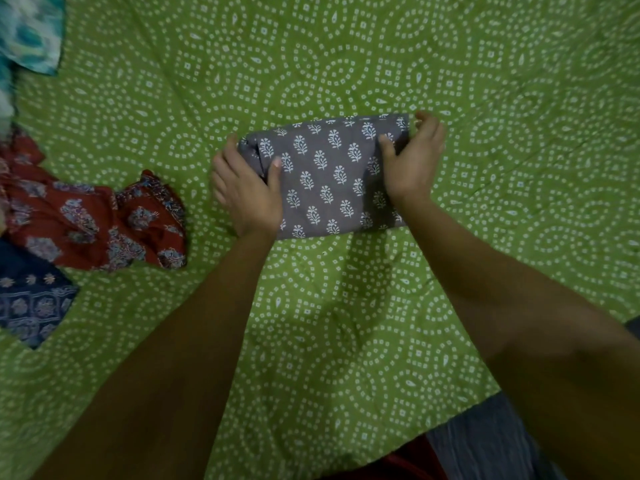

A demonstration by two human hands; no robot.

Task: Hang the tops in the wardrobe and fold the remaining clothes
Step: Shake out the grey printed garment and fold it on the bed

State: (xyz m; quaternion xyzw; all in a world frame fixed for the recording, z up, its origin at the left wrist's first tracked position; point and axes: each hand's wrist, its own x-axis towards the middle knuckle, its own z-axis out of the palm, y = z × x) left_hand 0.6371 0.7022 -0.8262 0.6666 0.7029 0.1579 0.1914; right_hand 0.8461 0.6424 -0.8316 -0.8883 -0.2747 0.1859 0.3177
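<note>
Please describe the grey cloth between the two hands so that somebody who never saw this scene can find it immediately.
On the green dotted bedsheet, look near the middle, where the left hand and right hand grip a neat rectangle. That is the grey folded garment. Only it is folded and has white leaf sprigs; the red floral garment lies crumpled at the left.

Folded grey cloth [329, 174] with white leaf print lies flat on green sheet [346, 323]. Left hand [247, 192] grips its left end, thumb on top. Right hand [412, 161] grips its right end. Red cloth [93, 220] crumpled at left, blue cloth [31, 303] below it, teal cloth [31, 29] top-left.
</note>
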